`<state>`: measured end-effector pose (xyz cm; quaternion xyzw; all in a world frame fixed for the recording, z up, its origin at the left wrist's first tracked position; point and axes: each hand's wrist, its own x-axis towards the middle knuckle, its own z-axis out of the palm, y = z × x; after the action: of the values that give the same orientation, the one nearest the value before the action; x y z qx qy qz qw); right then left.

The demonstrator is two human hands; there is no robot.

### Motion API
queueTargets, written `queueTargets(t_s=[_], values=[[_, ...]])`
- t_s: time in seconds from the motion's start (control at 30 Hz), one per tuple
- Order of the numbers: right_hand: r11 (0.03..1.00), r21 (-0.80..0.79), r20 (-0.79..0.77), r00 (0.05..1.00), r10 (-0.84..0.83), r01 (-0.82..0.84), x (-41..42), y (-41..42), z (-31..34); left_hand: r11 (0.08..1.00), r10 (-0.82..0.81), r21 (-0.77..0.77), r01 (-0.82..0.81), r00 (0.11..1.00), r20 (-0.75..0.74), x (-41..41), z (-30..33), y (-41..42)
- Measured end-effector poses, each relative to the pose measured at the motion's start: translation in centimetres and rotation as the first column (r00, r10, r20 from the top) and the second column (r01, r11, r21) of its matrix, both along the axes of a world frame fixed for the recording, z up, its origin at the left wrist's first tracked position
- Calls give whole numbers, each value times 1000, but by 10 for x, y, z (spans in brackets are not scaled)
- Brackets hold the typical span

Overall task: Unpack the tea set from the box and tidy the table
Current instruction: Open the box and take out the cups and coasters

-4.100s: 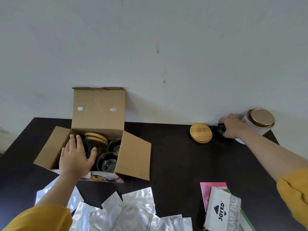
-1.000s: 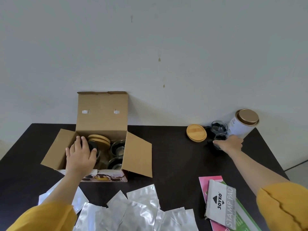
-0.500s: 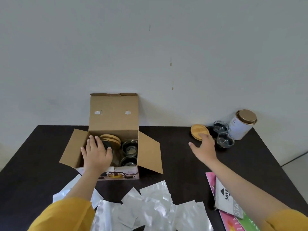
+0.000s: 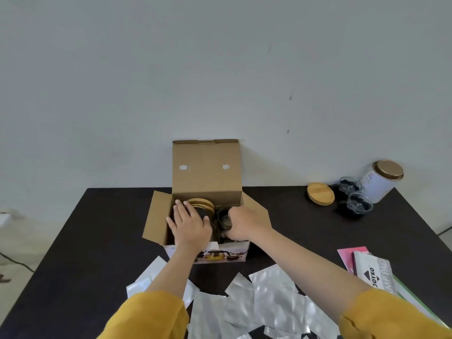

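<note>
An open cardboard box [image 4: 206,177] stands at the table's middle, lid flap upright against the wall. Inside I see stacked wooden coasters [image 4: 201,204] and a glass cup [image 4: 223,217]. My left hand [image 4: 189,225] lies flat with straight fingers on a dark item in the box's left half. My right hand [image 4: 241,223] reaches into the right half, fingers curled round a glass cup there. At the back right stand two glass cups [image 4: 359,203] beside a wooden coaster [image 4: 320,193].
A white tin with a gold lid [image 4: 381,179] stands at the back right corner. Several silver foil pouches [image 4: 264,299] lie along the front edge. A stamp pad packet [image 4: 374,272] on pink and green paper lies at the front right.
My right hand left the two cups at the back right and came across into the box, closing on a glass cup. My left hand stayed on the dark item.
</note>
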<state>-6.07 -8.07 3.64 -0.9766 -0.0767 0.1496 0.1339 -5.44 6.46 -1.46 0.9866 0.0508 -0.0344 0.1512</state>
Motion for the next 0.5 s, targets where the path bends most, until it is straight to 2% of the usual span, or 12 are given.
queueTargets(t_s=[0.1,0.23,0.37,0.5], values=[[973,-229,-72,997,-2,-14,6,16,-8,1000,-13,2,13,1000,10,0,-2,0],[937,-348,-154,987,-36,-20,17,23,-17,1000,-26,-8,26,999,21,1,-3,2],[910,-413,-155,987,-43,-25,19,29,-26,999,-32,-27,32,999,26,0,-3,4],[929,-369,-102,995,-25,-14,14,28,-23,999,-33,-19,34,999,23,0,-2,3]])
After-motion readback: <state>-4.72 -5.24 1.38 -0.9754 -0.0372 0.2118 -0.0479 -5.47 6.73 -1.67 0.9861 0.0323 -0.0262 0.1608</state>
